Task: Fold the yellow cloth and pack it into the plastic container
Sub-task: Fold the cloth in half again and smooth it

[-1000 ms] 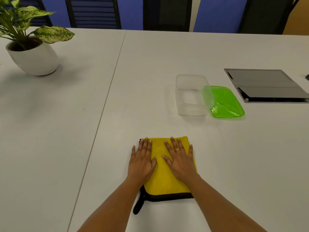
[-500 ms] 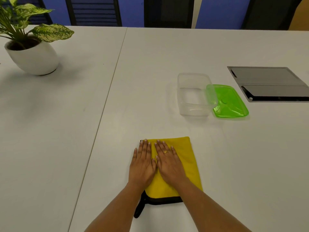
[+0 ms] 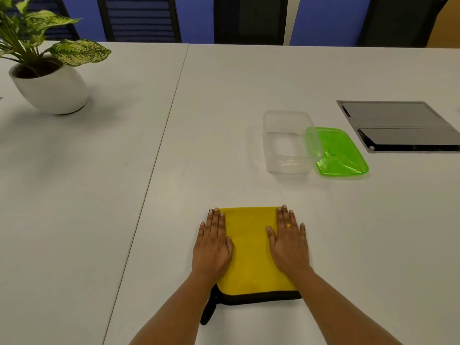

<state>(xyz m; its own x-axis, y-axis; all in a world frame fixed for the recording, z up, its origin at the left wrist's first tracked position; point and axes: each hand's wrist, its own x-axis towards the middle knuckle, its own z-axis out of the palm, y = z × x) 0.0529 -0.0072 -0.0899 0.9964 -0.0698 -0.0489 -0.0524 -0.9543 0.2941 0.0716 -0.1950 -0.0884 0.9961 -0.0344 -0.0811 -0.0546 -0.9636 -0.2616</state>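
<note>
Vs half a sec ago, when both hands sat side by side left of centre on the folded yellow microfibre cloth w/ black trim (image 3: 251, 252), they've now slid apart. Left hand (image 3: 212, 247) lies flat along the cloth's left edge, right hand (image 3: 290, 245) flat along its right edge. Fingers are straight, palms down, pressing, not gripping, so neither hand has hold of anything. The cloth has barely shifted: a neat rectangle on the white table (image 3: 249, 95) right in front of the person, black hanging loop (image 3: 207, 310) poking out at the near-left corner. Reads as an outward smoothing stroke, i.e. this fold is set & flattened. The clear rectangular plastic container (image 3: 288, 168) stands open & empty farther off to the right, well apart from the cloth. The translucent green plastic lid (image 3: 341, 155) sits at its right wall; touching or overlapping, can't tell. Packing not yet begun. Prob one more fold is needed before the cloth fits, but that's hard to judge.
</note>
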